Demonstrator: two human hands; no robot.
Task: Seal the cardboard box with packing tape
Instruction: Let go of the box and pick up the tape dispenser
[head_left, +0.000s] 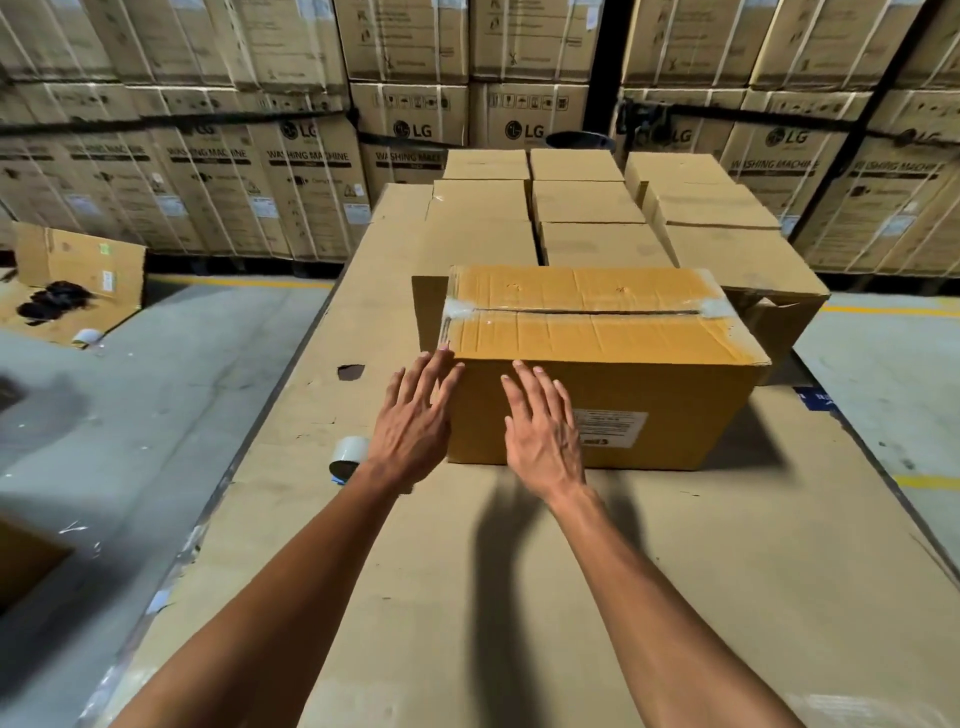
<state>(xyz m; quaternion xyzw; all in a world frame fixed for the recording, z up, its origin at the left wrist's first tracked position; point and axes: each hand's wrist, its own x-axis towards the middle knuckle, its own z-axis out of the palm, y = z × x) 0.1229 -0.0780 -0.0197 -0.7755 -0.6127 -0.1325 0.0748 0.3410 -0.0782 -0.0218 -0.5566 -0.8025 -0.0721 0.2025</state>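
Note:
A brown cardboard box (597, 332) stands on a cardboard-covered table (519, 597). Its top flaps are closed, a dark seam runs between them, and bits of clear tape cling to both ends of the seam. My left hand (413, 418) lies flat at the box's near left corner, fingers spread, holding nothing. My right hand (540, 431) rests flat against the near side of the box, left of a white label (610, 427). A roll of packing tape (347, 457) sits on the table just left of my left wrist.
Several closed cartons (587, 218) are lined up behind the box. Tall stacks of washing machine cartons (291, 171) form the back wall. On the floor at left lie a flattened carton (78, 275) and a second tape roll (85, 338). The table's left edge runs diagonally.

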